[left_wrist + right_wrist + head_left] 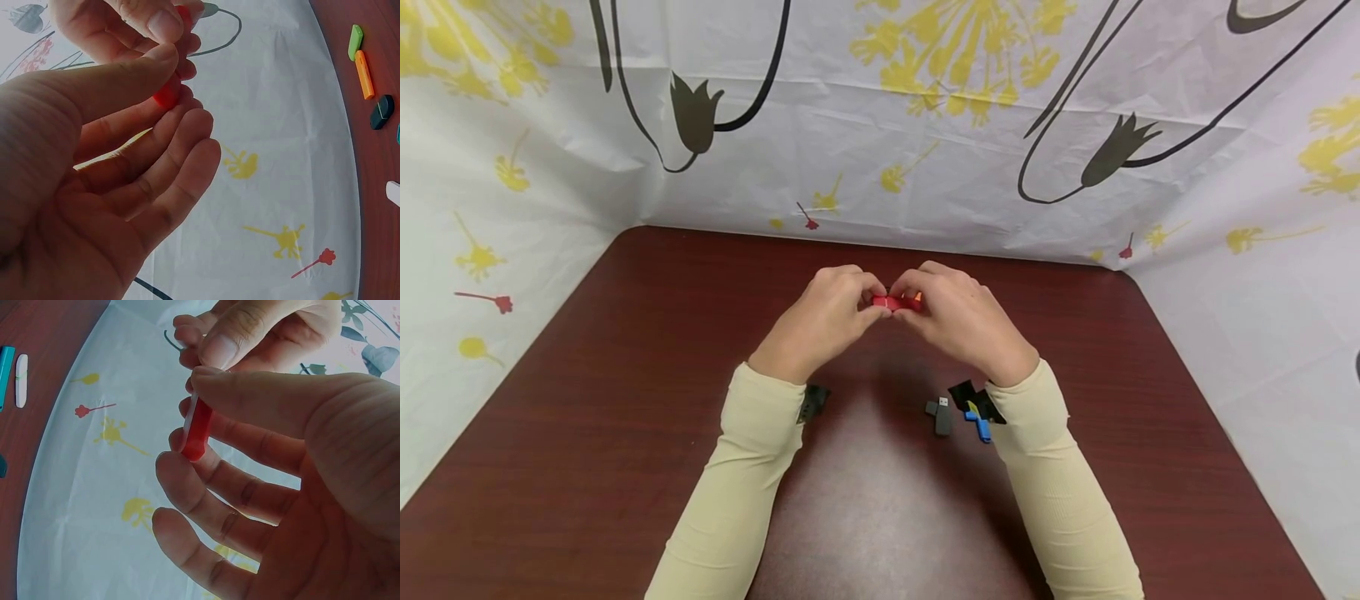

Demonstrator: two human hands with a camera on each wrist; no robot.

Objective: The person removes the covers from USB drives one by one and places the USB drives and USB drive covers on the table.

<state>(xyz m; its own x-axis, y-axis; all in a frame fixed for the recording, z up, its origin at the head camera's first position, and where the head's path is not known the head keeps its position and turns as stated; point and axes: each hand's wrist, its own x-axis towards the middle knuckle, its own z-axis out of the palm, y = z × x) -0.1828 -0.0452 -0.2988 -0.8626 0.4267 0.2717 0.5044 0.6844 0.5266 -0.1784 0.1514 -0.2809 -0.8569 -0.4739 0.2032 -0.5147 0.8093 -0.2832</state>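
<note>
Both hands meet over the far middle of the table in the head view. Between them is a small red USB stick (897, 304). My left hand (822, 315) pinches its left end between thumb and fingers. The right hand (961, 315) pinches the other end the same way. In the right wrist view the stick (199, 432) runs down from under the thumb, its angular end showing past the fingers. Fingers cover most of the stick (167, 95) in the left wrist view, where the two thumb tips come close together.
On the table (587, 400) nearer me lie a dark grey USB stick (942, 419) and a blue one (982, 427), by the right cuff. The left wrist view shows small green (355, 41), orange (364, 75) and black (382, 112) sticks. Patterned white sheeting (820, 100) surrounds the table.
</note>
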